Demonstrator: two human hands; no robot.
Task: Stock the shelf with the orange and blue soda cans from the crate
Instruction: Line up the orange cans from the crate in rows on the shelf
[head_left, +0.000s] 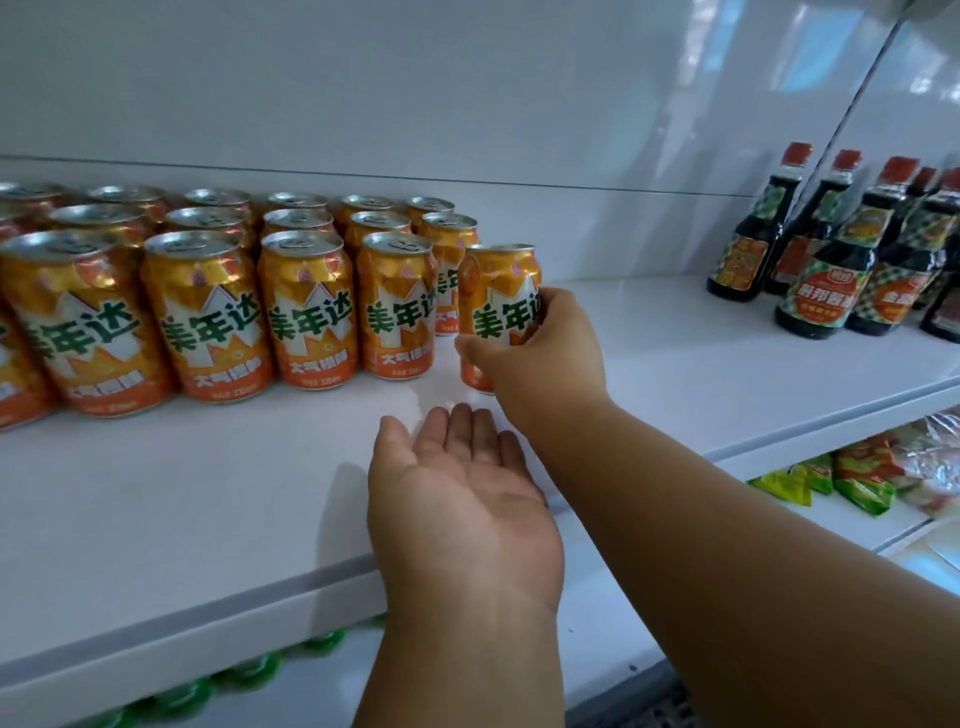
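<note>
Already several rows of orange soda cans (306, 306) are standing on the white shelf (208, 499), and the right hand (540, 353) is clamping its grip on another orange can (496, 301) beside the front row. The left hand (462, 499) is hovering palm-up, fingers apart; blue cans and the crate are showing nowhere, so plenty seems left

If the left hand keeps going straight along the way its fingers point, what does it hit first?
Most likely the orange can that the right hand grips. The left hand lies palm up and open over the shelf, fingertips aimed at that can's base. Depth is unclear, so it could pass just left of it.
</note>
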